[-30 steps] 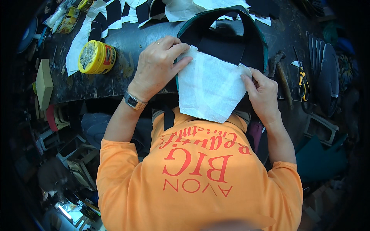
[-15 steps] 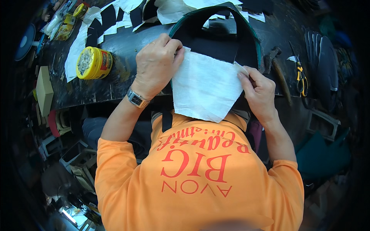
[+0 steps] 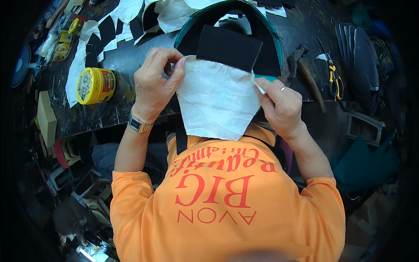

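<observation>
Between my hands hangs a piece of white cloth point(image 3: 218, 102), held by its upper corners and draped toward my orange shirt. My left hand point(image 3: 156, 81) pinches its upper left corner, while my right hand point(image 3: 281, 102) grips the upper right corner. A stiff black rectangular panel point(image 3: 229, 47) stands along the cloth's top edge; how the two are joined I cannot tell. Just behind them, a curved black piece with a green edge point(image 3: 276, 41) arches over the table. A little teal surface shows beside my right fingertips.
A yellow tub point(image 3: 97, 86) stands on the dark worktable point(image 3: 124, 120) to the left. Toward the right lie a hammer point(image 3: 307, 74), yellow-handled scissors point(image 3: 334, 81) and several dark curved pieces point(image 3: 364, 56). White and black scraps point(image 3: 107, 30) spread along the back.
Both hands and the cloth have shifted left. The black panel has come up above the cloth's top edge. My right hand has turned, and its fingers now lie over the corner.
</observation>
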A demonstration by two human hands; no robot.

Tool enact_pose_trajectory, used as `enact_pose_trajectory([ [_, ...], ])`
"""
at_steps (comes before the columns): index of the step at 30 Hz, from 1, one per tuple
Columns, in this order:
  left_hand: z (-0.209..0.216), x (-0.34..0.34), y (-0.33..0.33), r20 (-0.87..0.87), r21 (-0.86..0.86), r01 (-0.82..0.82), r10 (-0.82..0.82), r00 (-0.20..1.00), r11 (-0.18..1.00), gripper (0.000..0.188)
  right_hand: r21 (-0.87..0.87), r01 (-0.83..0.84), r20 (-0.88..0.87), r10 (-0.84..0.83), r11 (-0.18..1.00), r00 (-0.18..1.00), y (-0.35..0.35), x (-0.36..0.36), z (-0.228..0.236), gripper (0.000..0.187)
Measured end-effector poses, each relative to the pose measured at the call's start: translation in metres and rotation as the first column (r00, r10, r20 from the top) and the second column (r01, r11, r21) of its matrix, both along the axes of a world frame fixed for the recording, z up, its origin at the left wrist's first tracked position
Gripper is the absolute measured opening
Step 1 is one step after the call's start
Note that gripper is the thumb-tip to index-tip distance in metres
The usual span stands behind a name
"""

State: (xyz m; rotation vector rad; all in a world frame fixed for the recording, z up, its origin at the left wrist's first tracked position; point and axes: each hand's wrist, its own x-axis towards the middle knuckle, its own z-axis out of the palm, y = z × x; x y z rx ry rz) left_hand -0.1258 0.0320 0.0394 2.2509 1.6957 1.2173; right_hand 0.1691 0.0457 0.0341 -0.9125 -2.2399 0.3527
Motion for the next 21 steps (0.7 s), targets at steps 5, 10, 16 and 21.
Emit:
enact_pose_trajectory([
  [5,-0.002,0.005,0.006,-0.106,-0.001,-0.018,0.017,0.994,1.0,0.009,-0.093,0.137,-0.047,-0.142,0.986,0.989,0.006,-0.007,-0.004,0.014],
  [10,-0.006,0.007,0.008,-0.2,0.006,-0.066,0.066,0.978,0.998,0.01,-0.121,0.19,0.04,-0.186,0.974,0.982,0.006,-0.009,-0.004,0.015],
  [16,-0.005,0.008,0.004,-0.223,0.011,-0.082,0.082,0.971,0.997,0.015,-0.111,0.208,0.145,-0.192,0.972,0.971,0.006,-0.011,-0.002,0.016],
  [21,0.005,0.022,-0.003,-0.228,0.102,-0.016,0.039,0.973,0.995,0.022,-0.106,0.208,0.114,-0.196,0.972,0.974,0.006,-0.013,-0.004,0.014],
])
